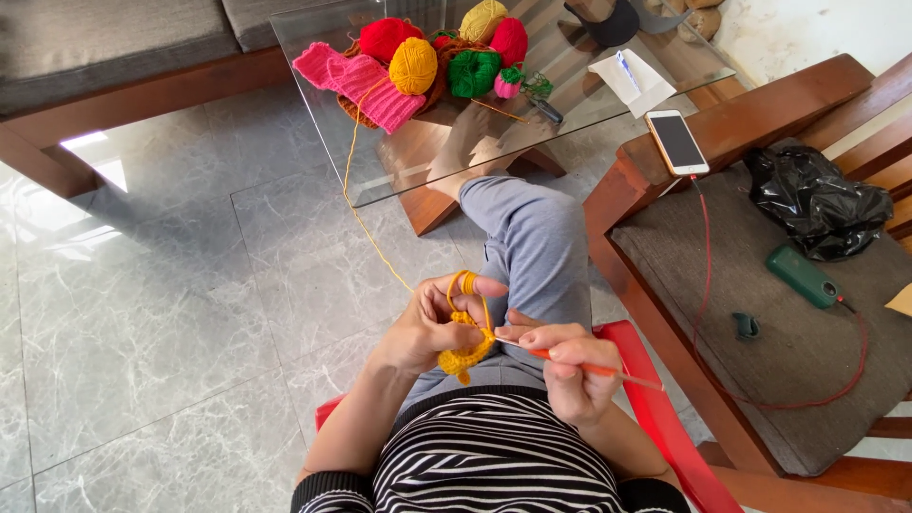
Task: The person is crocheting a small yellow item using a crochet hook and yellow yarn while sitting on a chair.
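While in L grip (432, 328) — crochet piece (463, 359).

A home living room: a cushioned wooden sofa (114, 47), a glass coffee table (608, 95) and marble floor tiles (171, 304).

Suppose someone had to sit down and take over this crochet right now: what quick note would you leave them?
Left hand: pinches the small yellow crochet piece, yellow yarn looped over its forefinger.
Right hand: holds the orange crochet hook, tip at the piece.
The yarn runs up to the yellow ball on the glass table, among other coloured balls.
Done: a small yellow patch.
Left: further stitches, it seems; the piece looks small.
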